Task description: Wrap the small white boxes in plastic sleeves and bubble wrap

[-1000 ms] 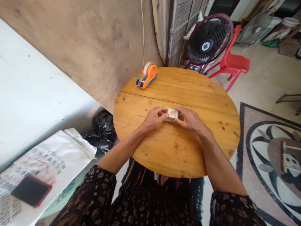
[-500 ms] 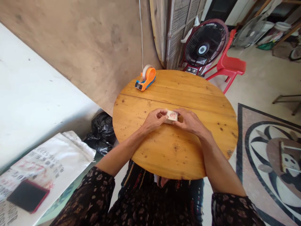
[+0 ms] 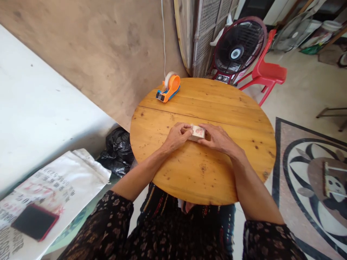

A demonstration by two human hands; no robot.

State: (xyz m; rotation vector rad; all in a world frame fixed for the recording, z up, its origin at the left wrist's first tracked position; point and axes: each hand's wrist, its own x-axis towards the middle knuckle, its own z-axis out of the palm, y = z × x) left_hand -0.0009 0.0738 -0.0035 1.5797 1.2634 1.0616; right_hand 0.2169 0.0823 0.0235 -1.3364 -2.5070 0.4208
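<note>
A small pale box (image 3: 198,133) with a red printed mark on top sits at the middle of the round wooden table (image 3: 200,104). My left hand (image 3: 179,135) grips its left end between thumb and fingers. On the opposite end, my right hand (image 3: 215,138) holds it the same way, thumb at the near side and fingers at the far side. The box's underside is hidden, so I cannot tell whether it rests on the wood. Toward the back left of the table stands an orange and blue tape dispenser (image 3: 171,89) with a roll of clear tape.
A maroon fan (image 3: 236,53) and a red plastic chair (image 3: 271,72) stand beyond the table. Black plastic bags (image 3: 118,150) lie by the table's left edge. Lower left, a dark phone (image 3: 35,221) rests on a white printed sack (image 3: 78,173).
Both hands keep their grip on the box, with hardly any movement. The whole view has shifted slightly.
</note>
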